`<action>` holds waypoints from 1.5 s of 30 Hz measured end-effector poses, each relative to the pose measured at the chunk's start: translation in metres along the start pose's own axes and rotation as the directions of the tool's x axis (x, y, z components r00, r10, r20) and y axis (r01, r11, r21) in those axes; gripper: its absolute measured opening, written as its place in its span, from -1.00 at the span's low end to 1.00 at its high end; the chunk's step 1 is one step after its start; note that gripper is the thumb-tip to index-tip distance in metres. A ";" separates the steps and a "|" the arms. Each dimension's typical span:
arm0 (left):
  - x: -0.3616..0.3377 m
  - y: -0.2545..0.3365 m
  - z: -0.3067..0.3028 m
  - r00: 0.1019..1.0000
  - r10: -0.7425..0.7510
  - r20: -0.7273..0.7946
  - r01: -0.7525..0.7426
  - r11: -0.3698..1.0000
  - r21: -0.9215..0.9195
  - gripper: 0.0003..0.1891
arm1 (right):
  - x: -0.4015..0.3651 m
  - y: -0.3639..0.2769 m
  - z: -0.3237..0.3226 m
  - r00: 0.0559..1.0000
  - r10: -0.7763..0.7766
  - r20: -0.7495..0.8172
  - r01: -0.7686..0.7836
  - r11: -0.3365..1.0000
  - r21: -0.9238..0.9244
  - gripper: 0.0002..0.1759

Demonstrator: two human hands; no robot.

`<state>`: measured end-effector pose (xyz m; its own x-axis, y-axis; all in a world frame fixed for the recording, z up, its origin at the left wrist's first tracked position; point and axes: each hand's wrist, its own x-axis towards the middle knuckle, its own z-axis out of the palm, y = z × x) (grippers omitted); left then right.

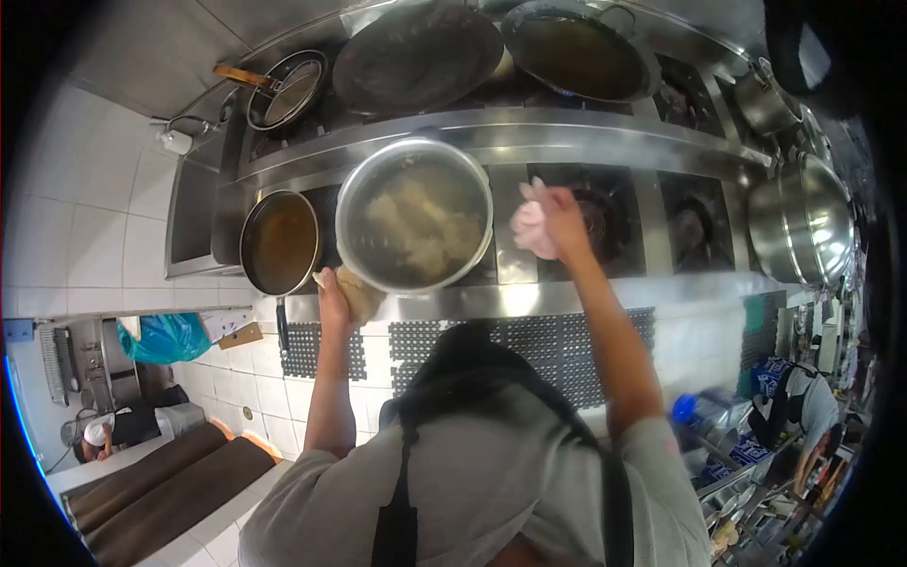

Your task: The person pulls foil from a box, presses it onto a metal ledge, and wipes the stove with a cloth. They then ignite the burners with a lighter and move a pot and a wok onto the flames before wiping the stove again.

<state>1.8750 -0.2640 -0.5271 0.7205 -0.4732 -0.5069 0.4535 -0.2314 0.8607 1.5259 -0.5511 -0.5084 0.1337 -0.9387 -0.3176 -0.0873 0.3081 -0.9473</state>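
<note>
A large metal pot (342,203) stands at the front of the stove, with pale, lumpy food (416,222) in cloudy liquid. My left hand (333,300) is closed on a beige cloth (361,299) at the pot's lower left side. To the right of the pot, my right hand (565,225) is raised over the stove, fingers closed round a pale crumpled cloth (535,225). What that bundle is made of I cannot tell for certain. Left of the pot sits a frying pan (281,241) of brownish liquid, its handle pointing towards me.
Two large woks (420,59) and a small pan with a strainer (288,90) stand on the rear row. Bare burners (693,227) lie to the right, beside stacked metal bowls (803,222). Other people work at the far left (113,430) and far right (803,406).
</note>
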 end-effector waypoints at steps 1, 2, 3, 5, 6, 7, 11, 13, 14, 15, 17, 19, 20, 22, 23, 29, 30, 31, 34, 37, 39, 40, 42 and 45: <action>0.005 -0.003 0.005 0.999 0.021 0.033 -0.020 1.000 -0.012 -0.38 | 0.029 0.009 0.019 0.996 -0.067 0.059 0.070 0.996 -0.052 -0.46; 0.010 -0.004 0.010 0.997 0.043 0.063 -0.042 0.999 -0.023 -0.33 | 0.053 0.014 0.036 0.984 -0.128 0.123 0.141 0.985 -0.097 -0.46; 0.005 0.005 0.020 0.998 0.026 0.059 -0.025 0.999 -0.025 -0.29 | 0.060 0.001 0.051 0.985 -0.124 0.124 0.137 0.985 -0.105 -0.46; -0.008 0.025 0.041 0.995 0.067 0.069 -0.063 0.996 -0.055 -0.29 | 0.069 -0.029 0.075 0.953 0.009 0.302 0.072 0.964 -0.254 -0.47; -0.009 0.030 0.046 0.990 0.114 0.081 -0.108 0.991 -0.083 -0.28 | 0.067 -0.044 0.080 0.951 0.016 0.308 0.068 0.964 -0.259 -0.47; 0.002 0.025 0.044 0.993 0.117 0.014 -0.115 0.991 -0.066 -0.28 | 0.060 -0.060 0.084 0.933 0.058 0.356 0.049 0.958 -0.283 -0.48; 0.001 0.045 0.061 0.993 0.094 -0.078 -0.088 0.994 0.068 -0.30 | 0.074 -0.045 0.093 0.873 -0.004 0.487 0.085 0.986 -0.144 -0.52; 0.003 0.040 0.061 0.994 0.099 -0.047 -0.100 0.995 -0.003 -0.33 | 0.070 -0.051 0.092 0.891 0.016 0.453 0.079 0.978 -0.191 -0.49; 0.006 0.038 0.061 0.995 0.090 -0.047 -0.091 0.996 -0.016 -0.34 | 0.072 -0.051 0.091 0.899 0.015 0.439 0.078 0.978 -0.192 -0.49; 0.011 0.036 0.062 0.995 0.087 -0.039 -0.088 0.996 -0.015 -0.34 | 0.074 -0.047 0.092 0.900 0.010 0.437 0.078 0.980 -0.182 -0.51; 0.012 0.033 0.057 0.996 0.094 0.004 -0.093 0.992 -0.090 -0.34 | 0.077 -0.041 0.098 0.902 0.048 0.430 0.018 0.989 -0.149 -0.55; 0.012 0.030 0.056 0.997 0.071 -0.005 -0.071 0.991 -0.115 -0.33 | 0.070 -0.042 0.093 0.900 0.052 0.432 -0.002 0.993 -0.115 -0.56; 0.011 0.031 0.059 0.999 0.054 -0.006 -0.054 0.988 -0.142 -0.33 | 0.063 -0.049 0.092 0.901 0.049 0.430 -0.017 0.997 -0.079 -0.57; -0.005 0.050 0.078 0.996 0.003 -0.093 -0.014 0.994 -0.112 -0.35 | 0.069 -0.028 0.084 0.898 0.025 0.439 0.019 0.995 -0.095 -0.58; -0.007 0.050 0.079 0.996 0.021 -0.085 -0.029 0.996 -0.087 -0.35 | 0.067 -0.025 0.079 0.899 0.013 0.439 0.004 0.999 -0.038 -0.57; -0.039 0.066 0.103 0.996 0.039 -0.081 -0.042 0.999 -0.028 -0.36 | 0.036 -0.035 0.036 0.942 0.053 0.330 -0.097 0.988 0.120 -0.55; -0.048 0.070 0.111 0.997 0.043 -0.070 -0.045 0.999 -0.019 -0.36 | 0.028 -0.040 0.025 0.946 0.050 0.320 -0.096 0.987 0.130 -0.55; -0.058 0.074 0.119 0.998 0.046 -0.052 -0.047 0.999 -0.013 -0.37 | 0.021 -0.043 0.014 0.957 0.045 0.286 -0.091 0.985 0.149 -0.56; -0.082 0.078 0.139 0.999 0.050 0.013 -0.050 0.998 0.024 -0.38 | 0.003 -0.047 -0.027 0.976 -0.024 0.214 -0.013 0.985 0.173 -0.57; -0.111 0.076 0.168 0.994 0.057 0.089 -0.061 0.997 0.051 -0.41 | -0.022 -0.068 -0.079 0.984 -0.030 0.177 -0.021 0.959 0.283 -0.59; -0.131 0.070 0.189 0.989 0.069 0.134 -0.077 0.995 0.058 -0.43 | -0.037 -0.076 -0.117 0.991 -0.054 0.121 0.019 0.963 0.270 -0.58; -0.140 0.068 0.199 0.979 0.054 0.195 -0.065 0.996 0.055 -0.45 | -0.045 -0.080 -0.138 0.994 -0.068 0.084 0.045 0.967 0.249 -0.58; -0.166 0.064 0.225 0.961 0.046 0.272 -0.062 0.997 0.051 -0.48 | -0.066 -0.092 -0.179 0.996 -0.084 0.008 0.081 0.977 0.197 -0.57; -0.201 0.060 0.271 0.951 0.049 0.305 -0.075 0.995 0.072 -0.48 | -0.094 -0.103 -0.239 0.985 -0.129 -0.110 0.144 0.980 0.137 -0.55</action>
<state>1.6154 -0.4136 -0.3606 0.5473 -0.7210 -0.4250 0.3594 -0.2561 0.8974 1.2869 -0.5319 -0.3708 0.0341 -0.9819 -0.1861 0.0691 0.1880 -0.9797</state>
